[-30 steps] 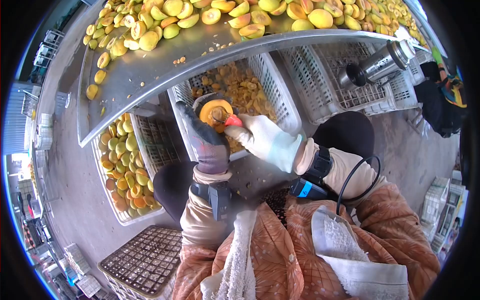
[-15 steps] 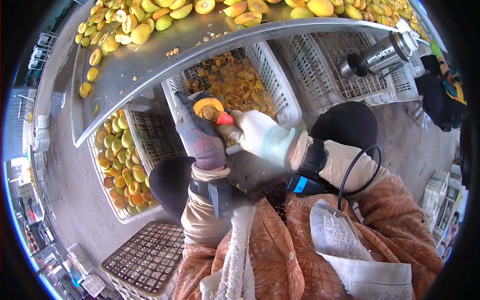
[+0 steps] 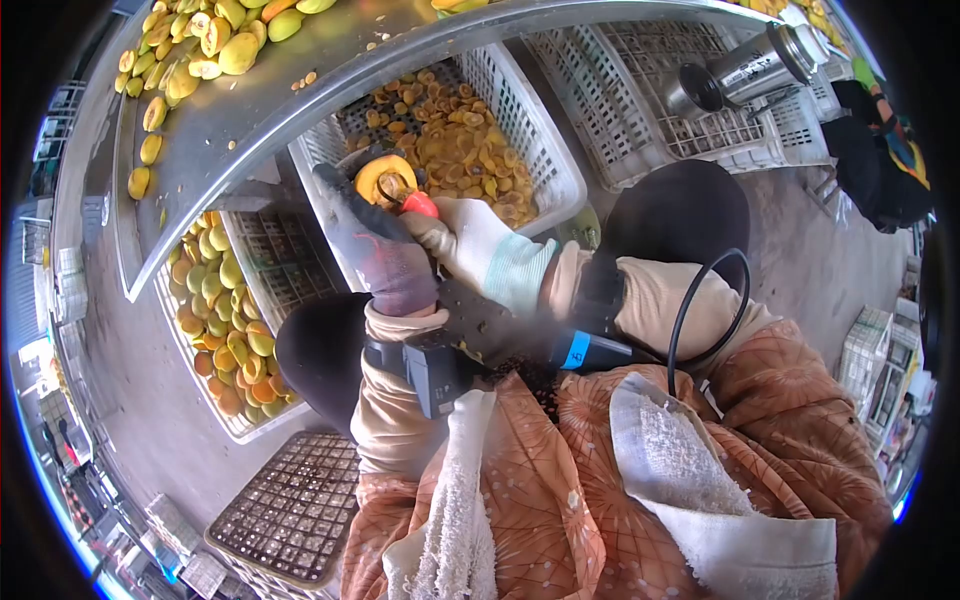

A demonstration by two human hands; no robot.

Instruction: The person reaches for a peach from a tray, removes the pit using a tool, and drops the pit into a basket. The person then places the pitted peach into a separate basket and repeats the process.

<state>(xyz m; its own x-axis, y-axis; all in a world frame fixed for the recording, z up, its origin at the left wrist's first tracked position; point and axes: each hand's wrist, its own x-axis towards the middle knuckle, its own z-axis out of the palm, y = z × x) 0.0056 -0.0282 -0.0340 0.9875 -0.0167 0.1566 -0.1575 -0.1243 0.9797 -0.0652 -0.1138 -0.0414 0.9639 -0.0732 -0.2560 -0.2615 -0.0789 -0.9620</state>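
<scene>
My left hand (image 3: 390,258), in a dark grey and purple glove, is closed around a halved yellow peach (image 3: 370,177), its cut face turned up and its brown pit area showing. In a white glove with a pale green cuff, my right hand (image 3: 482,240) grips a small pitting tool by its red handle (image 3: 420,205). The tool's thin looped metal end touches the middle of the peach half. Both hands are over the near edge of a white plastic crate (image 3: 552,160), in which many brownish-orange cut pieces (image 3: 465,140) lie.
Ahead is a metal table (image 3: 290,60) bearing peach halves (image 3: 185,80). At the left, another crate (image 3: 180,325) holds many peach halves. A steel flask (image 3: 745,75) lies on the crates at the right. An upturned dark-bottomed crate (image 3: 285,505) stands at the lower left.
The view has shifted, so most things sit further left and higher. My hands still hold the peach half and the tool, whose metal loop now shows against the pit area.
</scene>
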